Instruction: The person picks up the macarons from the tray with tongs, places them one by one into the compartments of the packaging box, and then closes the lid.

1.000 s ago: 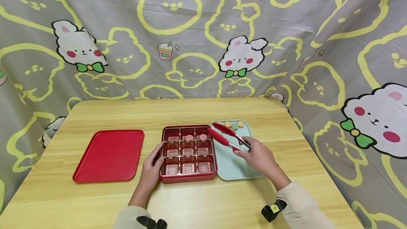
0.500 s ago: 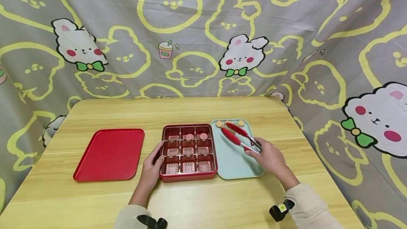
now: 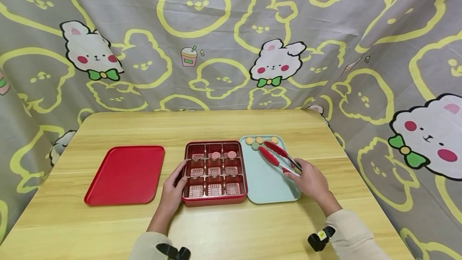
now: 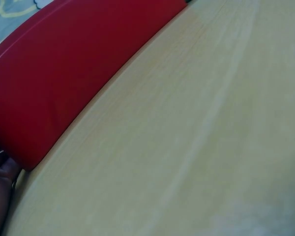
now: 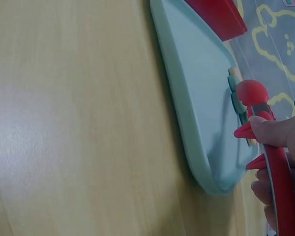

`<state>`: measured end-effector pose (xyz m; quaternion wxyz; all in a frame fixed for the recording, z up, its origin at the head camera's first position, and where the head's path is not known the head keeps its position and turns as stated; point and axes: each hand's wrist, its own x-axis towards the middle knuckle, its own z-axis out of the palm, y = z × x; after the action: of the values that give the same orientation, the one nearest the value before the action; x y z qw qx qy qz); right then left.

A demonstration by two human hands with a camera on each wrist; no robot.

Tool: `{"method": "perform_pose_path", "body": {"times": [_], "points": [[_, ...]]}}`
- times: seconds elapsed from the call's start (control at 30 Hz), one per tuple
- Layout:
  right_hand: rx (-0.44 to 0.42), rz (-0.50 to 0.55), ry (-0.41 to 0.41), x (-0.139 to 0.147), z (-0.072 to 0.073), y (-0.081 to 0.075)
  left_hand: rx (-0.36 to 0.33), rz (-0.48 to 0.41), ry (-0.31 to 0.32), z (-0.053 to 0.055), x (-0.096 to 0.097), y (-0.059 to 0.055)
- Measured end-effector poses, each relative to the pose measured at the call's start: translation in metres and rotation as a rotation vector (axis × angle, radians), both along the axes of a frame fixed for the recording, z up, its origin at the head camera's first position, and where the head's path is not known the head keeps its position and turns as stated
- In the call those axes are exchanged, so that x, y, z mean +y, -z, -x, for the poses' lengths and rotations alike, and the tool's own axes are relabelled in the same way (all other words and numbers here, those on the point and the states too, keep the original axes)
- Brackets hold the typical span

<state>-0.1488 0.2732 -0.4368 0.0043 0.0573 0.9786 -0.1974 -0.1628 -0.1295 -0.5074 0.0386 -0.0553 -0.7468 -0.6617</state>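
Note:
My left hand (image 3: 171,191) holds the left side of a dark red box (image 3: 214,202), its thumb at the rim. The box has a divided insert. One pink macaron (image 3: 215,155) sits in the back middle compartment and another pink macaron (image 3: 232,154) in the back right one. In my right hand (image 3: 311,179) are red-tipped tongs (image 3: 285,163), their arms spread over the mint green tray (image 3: 263,189). Near the tips, along the tray's far end, lie several macarons: beige ones (image 3: 249,141) and green ones (image 3: 255,146). The tips partly cover some of them.
A flat red tray (image 3: 126,175) lies on the wooden table (image 3: 202,236), left of the box. The green tray stands close against the box's right side. A patterned curtain (image 3: 216,31) hangs behind the table and along its sides.
The tongs have moved right, from the box's back right corner to over the green tray's far end. The left hand and the box have stayed in place.

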Motion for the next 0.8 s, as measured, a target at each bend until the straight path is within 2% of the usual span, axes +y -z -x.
{"method": "perform_pose_path", "body": {"times": [0.8], "points": [[-0.032, -0.082, 0.020, -0.0025, 0.0069, -0.0020, -0.011, -0.010, 0.004, 0.0000, -0.0001, -0.0011]]}}
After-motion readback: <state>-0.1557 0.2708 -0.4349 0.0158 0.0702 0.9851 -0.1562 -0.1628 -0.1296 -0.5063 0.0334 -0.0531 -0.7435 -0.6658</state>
